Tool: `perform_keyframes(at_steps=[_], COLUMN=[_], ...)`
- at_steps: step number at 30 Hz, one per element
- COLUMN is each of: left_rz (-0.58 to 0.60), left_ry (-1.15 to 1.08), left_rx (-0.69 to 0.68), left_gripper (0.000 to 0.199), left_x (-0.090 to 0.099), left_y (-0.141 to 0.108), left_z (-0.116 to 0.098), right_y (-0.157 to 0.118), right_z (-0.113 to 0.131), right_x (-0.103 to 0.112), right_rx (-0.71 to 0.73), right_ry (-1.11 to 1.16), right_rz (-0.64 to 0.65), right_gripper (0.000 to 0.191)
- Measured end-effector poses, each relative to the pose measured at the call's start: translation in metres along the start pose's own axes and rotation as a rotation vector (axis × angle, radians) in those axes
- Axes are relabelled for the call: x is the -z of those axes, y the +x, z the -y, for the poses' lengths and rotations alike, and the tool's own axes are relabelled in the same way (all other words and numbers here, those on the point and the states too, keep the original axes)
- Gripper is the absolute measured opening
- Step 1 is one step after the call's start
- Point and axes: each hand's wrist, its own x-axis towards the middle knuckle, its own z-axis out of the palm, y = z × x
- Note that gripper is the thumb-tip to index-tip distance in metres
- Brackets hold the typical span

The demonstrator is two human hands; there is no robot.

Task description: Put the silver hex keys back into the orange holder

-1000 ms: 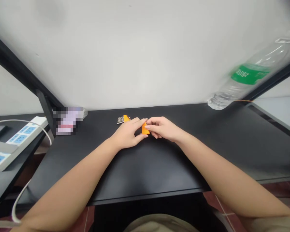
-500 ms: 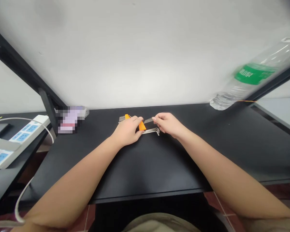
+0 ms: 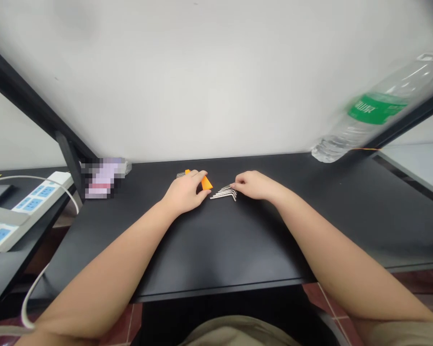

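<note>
In the head view, my left hand [image 3: 185, 192] is closed around an orange hex key holder [image 3: 207, 183] near the middle of the black table. Thin metal key ends [image 3: 181, 175] stick out past its far left side. Just right of the holder, several silver L-shaped hex keys [image 3: 224, 193] lie side by side, their bent ends toward the right. Thumb and fingers of my right hand [image 3: 253, 184] pinch at the upper keys of this row; the fingertips partly cover them. A small gap separates the holder from the keys.
A large clear plastic bottle [image 3: 375, 108] with a green label stands at the back right. Back left lies a blurred-out purple package [image 3: 103, 178]. A white power strip [image 3: 32, 204] and a white cable [image 3: 31, 293] are at the left. A pale wall [image 3: 216, 96] rises behind the table.
The orange holder has shifted slightly left with my left hand, away from the keys. My right hand has lowered its keys beside the others, and they now sit clear of the holder.
</note>
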Motion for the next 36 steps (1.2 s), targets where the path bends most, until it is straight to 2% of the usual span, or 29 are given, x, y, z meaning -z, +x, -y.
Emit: perform_keyframes(at_steps=[5, 8, 9, 11, 13, 15, 18, 23, 30, 33, 36], left_rz=[0.007, 0.004, 0.004, 0.004, 0.001, 0.002, 0.01, 0.03, 0.008, -0.006, 0.004], left_ry=[0.01, 0.011, 0.008, 0.003, -0.001, -0.006, -0.015, -0.038, -0.107, -0.149, -0.182], left_rx=[0.007, 0.004, 0.001, -0.001, 0.001, -0.001, 0.0, 0.005, 0.017, 0.028, 0.038], left_gripper=[0.047, 0.046, 0.046, 0.046, 0.046, 0.046, 0.047, 0.053, 0.056, 0.056, 0.057], left_x=[0.001, 0.0, 0.0, 0.0, -0.001, -0.001, 0.0, 0.0, -0.007, -0.01, -0.009], left_y=[0.001, 0.001, 0.001, 0.001, 0.0, 0.0, 0.0, 0.001, 0.0, -0.001, 0.0], left_z=[0.0, 0.0, 0.0, 0.0, 0.0, 0.0, 0.0, -0.001, 0.005, 0.007, 0.007], right_y=[-0.004, -0.007, -0.008, -0.009, -0.009, -0.011, -0.016, -0.025, -0.028, -0.029, -0.031], right_z=[-0.005, -0.006, -0.006, -0.004, 0.0, 0.005, 0.014, 0.03, 0.035, 0.039, 0.044], right_x=[0.006, 0.013, 0.014, 0.015, 0.013, 0.008, 0.001, -0.004, -0.002, -0.004, -0.007], right_rx=[-0.017, -0.033, -0.005, 0.096, 0.201, 0.248, 0.248, 0.265, 0.337, 0.374, 0.357], right_ry=[-0.032, -0.091, -0.102, -0.097, -0.083, -0.079, -0.096, -0.139, -0.205, -0.248, -0.294], right_rz=[-0.032, -0.113, -0.146, -0.18, -0.155, -0.11, -0.059, -0.06, -0.126, -0.077, -0.059], right_gripper=[0.033, 0.016, 0.01, 0.015, 0.023, 0.024, 0.02, 0.012, 0.017, 0.007, 0.006])
